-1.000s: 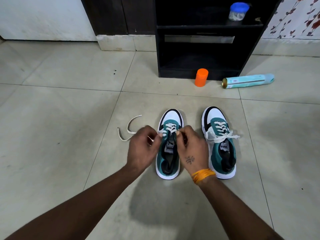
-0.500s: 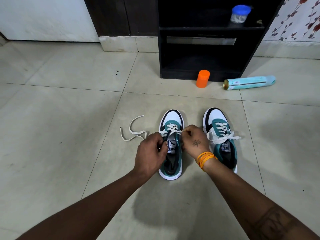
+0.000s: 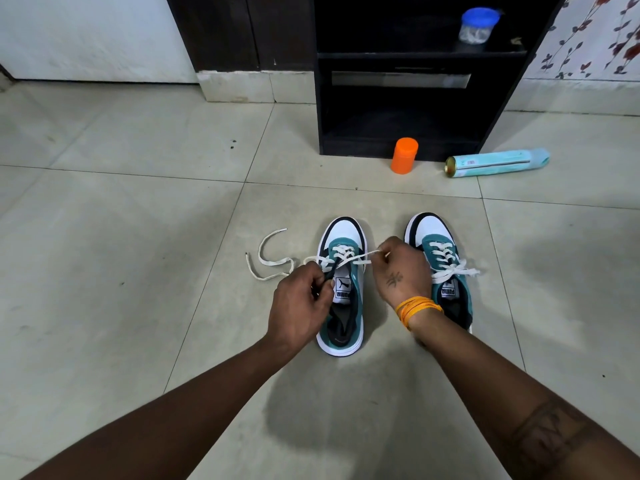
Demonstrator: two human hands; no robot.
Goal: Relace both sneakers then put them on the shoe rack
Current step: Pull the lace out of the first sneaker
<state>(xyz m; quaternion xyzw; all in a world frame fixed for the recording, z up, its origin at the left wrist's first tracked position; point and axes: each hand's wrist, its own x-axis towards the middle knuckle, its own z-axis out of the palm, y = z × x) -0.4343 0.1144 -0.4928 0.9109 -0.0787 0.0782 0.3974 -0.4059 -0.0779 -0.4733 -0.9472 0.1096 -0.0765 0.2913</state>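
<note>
Two teal, white and black sneakers stand side by side on the tiled floor, toes pointing away from me. The left sneaker is partly laced; its white lace trails in loops on the floor to the left. My left hand grips the left side of that sneaker's collar and tongue. My right hand pinches the other lace end, stretched taut to the right across the eyelets. The right sneaker is fully laced and tied with a bow, partly hidden by my right wrist. The black shoe rack stands behind them.
An orange cylinder stands on the floor in front of the rack. A light blue spray can lies on its side to the right. A jar with a blue lid sits on the rack's upper shelf. Dark cabinet at back left.
My right hand has moved right and away from the left sneaker, drawing the lace end taut. My left hand has shifted slightly lower on the collar. The loose lace on the floor has changed shape.
</note>
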